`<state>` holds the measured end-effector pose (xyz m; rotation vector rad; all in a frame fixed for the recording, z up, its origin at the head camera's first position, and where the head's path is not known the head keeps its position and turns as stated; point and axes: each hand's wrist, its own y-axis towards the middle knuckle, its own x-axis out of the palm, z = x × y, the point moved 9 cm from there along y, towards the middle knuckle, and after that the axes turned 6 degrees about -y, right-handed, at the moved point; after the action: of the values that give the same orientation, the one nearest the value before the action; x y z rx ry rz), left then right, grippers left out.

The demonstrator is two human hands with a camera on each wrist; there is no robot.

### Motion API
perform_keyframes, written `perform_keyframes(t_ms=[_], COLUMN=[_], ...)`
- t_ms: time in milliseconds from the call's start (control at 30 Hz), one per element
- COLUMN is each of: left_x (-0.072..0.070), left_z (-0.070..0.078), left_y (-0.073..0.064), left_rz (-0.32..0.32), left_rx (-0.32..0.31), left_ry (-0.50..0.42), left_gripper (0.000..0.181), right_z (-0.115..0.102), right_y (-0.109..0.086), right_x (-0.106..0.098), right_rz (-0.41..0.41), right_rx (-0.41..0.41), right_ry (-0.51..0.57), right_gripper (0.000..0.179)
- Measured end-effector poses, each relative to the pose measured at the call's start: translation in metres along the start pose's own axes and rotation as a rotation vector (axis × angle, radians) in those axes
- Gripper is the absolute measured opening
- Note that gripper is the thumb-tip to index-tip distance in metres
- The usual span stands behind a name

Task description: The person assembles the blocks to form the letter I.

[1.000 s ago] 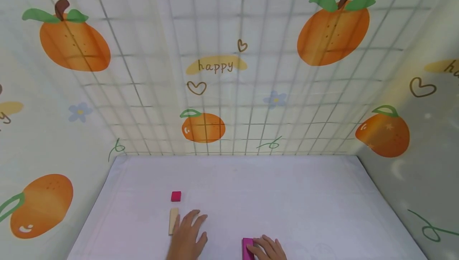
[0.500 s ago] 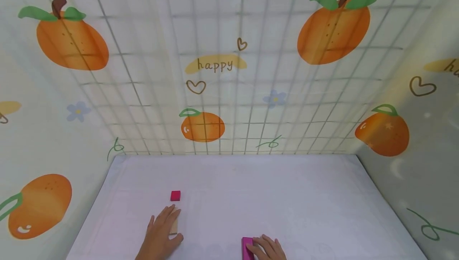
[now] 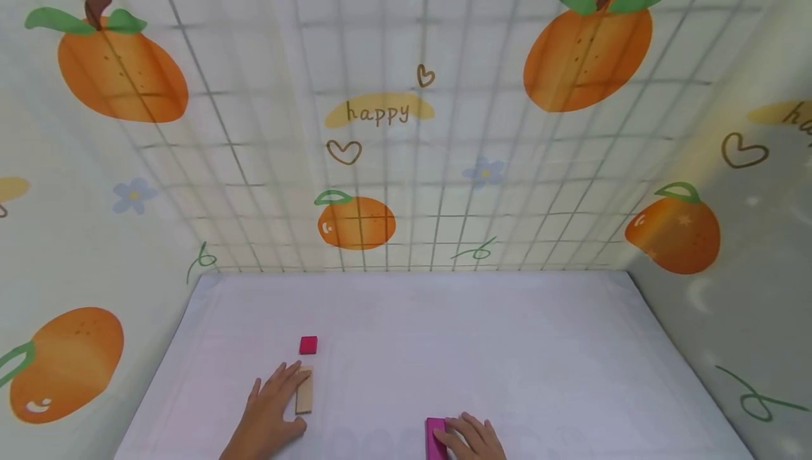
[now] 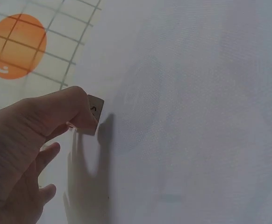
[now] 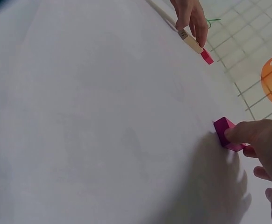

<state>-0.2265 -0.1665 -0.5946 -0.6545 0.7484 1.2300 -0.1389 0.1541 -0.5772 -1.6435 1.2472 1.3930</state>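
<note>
A plain wooden block [image 3: 304,393] lies lengthwise on the white table, with dark marking on its near end in the left wrist view. My left hand [image 3: 269,407] comes at it from the left, fingertips at its far end and thumb by its near end. In the left wrist view, the left thumb [image 4: 77,109] covers much of that block. Just beyond it sits a small red block [image 3: 308,345]. Farther right, my right hand [image 3: 476,439] holds a magenta block [image 3: 435,437] on the table, thumb pressed against it in the right wrist view.
A white sheet covers the table [image 3: 539,340]. Behind it rises a curtain [image 3: 438,164] printed with oranges and grid lines, and printed walls flank both sides.
My left hand has moved left from beside the wooden block, across it, to its left side. The right hand and the blocks stay in place; the head view shifts slightly.
</note>
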Motion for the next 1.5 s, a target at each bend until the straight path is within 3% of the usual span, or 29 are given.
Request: perform_keyframes(t_ms=[367,700,1233,1367,1500], left_x=[-0.007,-0.009,-0.001,0.003,0.006], left_z=[0.006,0.008,0.006,0.011,0.023], left_y=[0.001,0.001,0.006,0.009,0.011], left_rz=[0.036,0.032,0.016,0.022,0.052], left_rx=[0.040,0.023,0.017,0.040,0.116], left_ry=[-0.030,-0.044,-0.011,0.009,0.010], left_gripper=[0.069,0.068,0.061,0.059,0.058], right_z=[0.001,0.002,0.003,0.003,0.003], right_y=[-0.003,-0.002,-0.001,-0.001,-0.001], right_x=[-0.001,0.002,0.003,0.004,0.005], right_rz=[0.122,0.054,0.030,-0.008,-0.025], right_rx=[-0.051,-0.022,-0.006,0.010,0.017], right_ry=[-0.033,0.001,0.007,0.020,0.026], right_gripper=[0.069,0.075,0.076,0.076,0.077])
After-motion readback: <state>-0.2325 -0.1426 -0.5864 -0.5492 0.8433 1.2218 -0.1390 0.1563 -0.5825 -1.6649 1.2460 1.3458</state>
